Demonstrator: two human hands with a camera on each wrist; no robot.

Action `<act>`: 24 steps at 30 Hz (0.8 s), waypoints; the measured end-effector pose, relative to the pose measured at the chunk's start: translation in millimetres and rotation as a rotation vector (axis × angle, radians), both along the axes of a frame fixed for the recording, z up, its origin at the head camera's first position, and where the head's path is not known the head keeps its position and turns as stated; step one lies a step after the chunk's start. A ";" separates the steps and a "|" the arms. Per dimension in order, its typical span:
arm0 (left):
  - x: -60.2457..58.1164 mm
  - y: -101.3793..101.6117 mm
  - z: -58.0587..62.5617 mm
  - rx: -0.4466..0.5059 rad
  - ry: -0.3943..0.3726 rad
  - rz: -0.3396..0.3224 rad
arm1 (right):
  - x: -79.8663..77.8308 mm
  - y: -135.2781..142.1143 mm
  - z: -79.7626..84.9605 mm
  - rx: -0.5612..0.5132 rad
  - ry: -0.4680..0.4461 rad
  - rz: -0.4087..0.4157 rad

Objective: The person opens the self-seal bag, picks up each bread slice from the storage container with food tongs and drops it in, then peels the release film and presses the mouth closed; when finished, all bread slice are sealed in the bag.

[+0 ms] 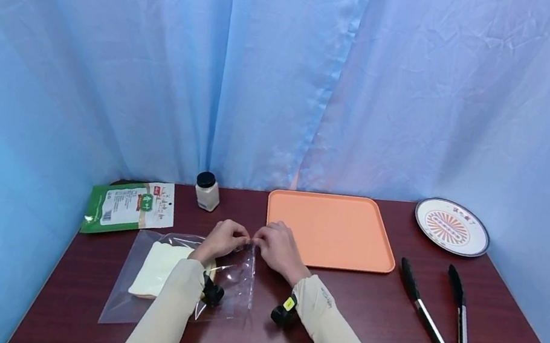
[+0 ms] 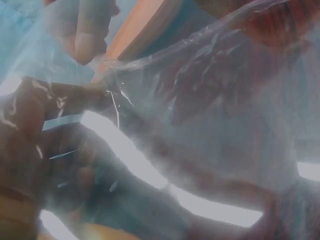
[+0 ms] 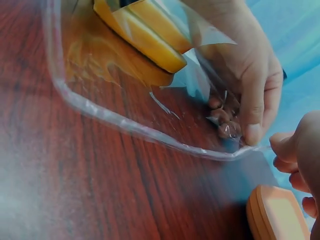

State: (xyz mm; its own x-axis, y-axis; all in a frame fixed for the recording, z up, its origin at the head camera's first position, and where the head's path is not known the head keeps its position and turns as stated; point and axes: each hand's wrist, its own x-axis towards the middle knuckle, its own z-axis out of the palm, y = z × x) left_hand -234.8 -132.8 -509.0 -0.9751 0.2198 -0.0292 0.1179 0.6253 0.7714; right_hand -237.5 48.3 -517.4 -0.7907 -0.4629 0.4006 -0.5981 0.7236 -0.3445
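Note:
A clear plastic bag (image 1: 236, 296) lies on the table with pale bread slices (image 1: 160, 268) inside; their yellow-brown crust edges show in the right wrist view. At the bag's far right corner, my left hand (image 1: 223, 241) pinches the rim between thumb and fingers, the plastic covering part of its fingers. Just beside it, my right hand (image 1: 283, 251) pinches the tip of the same rim strip, best seen in the right wrist view. Through the plastic, the left wrist view is blurred by bright reflections.
An orange tray (image 1: 333, 231) lies just beyond my right hand. Behind the bag are a green and white packet (image 1: 127, 208) and a black-lidded jar (image 1: 207, 193). On the right are spread tongs (image 1: 436, 335) and a patterned plate (image 1: 471, 233). Blue curtains (image 1: 281, 74) surround the table.

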 end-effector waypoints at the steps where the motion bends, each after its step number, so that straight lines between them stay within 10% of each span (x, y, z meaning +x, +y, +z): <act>1: -0.1 -0.3 -0.9 0.001 0.000 0.004 | 0.4 0.9 -0.8 -0.024 -0.030 -0.005; 24: 2.2 0.3 -8.5 -0.004 0.032 0.051 | 2.8 27.5 -5.8 -0.229 -0.237 -0.101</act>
State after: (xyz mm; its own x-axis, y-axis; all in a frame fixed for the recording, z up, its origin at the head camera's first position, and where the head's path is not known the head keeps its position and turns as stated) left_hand -232.6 -132.5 -517.5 -0.9856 0.1692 0.0012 0.1099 0.6346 0.7650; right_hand -234.7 75.8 -523.2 -0.9117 -0.2965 0.2846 -0.4110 0.6628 -0.6260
